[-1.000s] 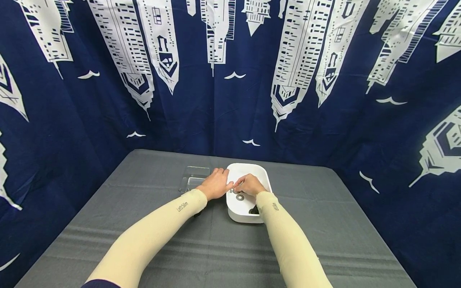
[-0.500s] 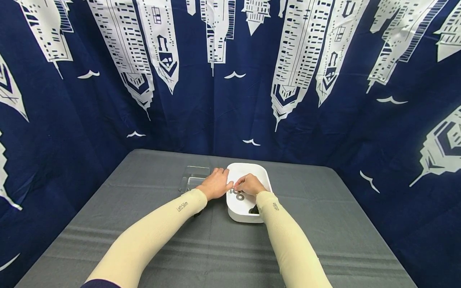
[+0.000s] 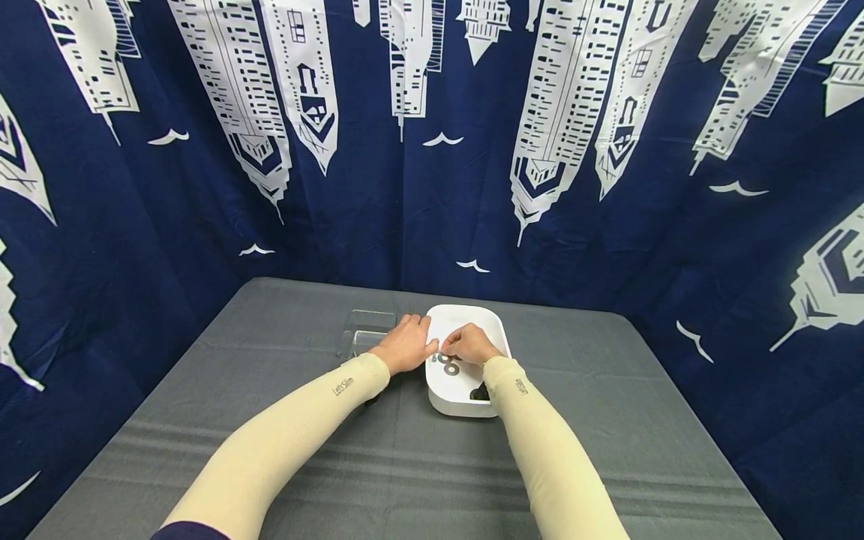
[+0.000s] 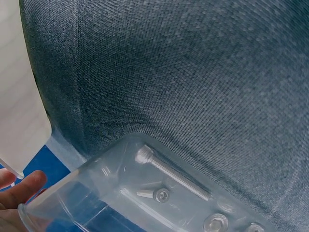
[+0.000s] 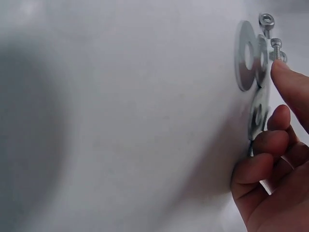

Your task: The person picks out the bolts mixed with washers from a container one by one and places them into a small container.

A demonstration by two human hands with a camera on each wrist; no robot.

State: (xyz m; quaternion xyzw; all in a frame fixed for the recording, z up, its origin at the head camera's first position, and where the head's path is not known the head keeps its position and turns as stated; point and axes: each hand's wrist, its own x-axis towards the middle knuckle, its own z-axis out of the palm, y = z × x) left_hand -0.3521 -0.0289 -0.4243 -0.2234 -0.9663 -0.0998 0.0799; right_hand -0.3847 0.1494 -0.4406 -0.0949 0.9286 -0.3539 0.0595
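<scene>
My left hand lies along the left rim of a white bin, its thumb at the edge. Inside the bin, my right hand has its fingers bent. In the right wrist view one fingertip is right at a small socket-head screw; I cannot tell whether it is pinched. Another socket-head screw is just above. Beside the fingers stand a large flat washer and smaller ones, seen nearly edge-on. The head view shows washers below the right fingertips.
A clear plastic container stands left of the bin. The left wrist view shows a long bolt, a short screw and other hardware in it. Black pieces lie in the bin's near right corner. A patterned blue curtain borders the grey table.
My right hand has shifted slightly to the right, and more of the washers shows beneath its fingertips. My left hand has stayed on the bin's rim.
</scene>
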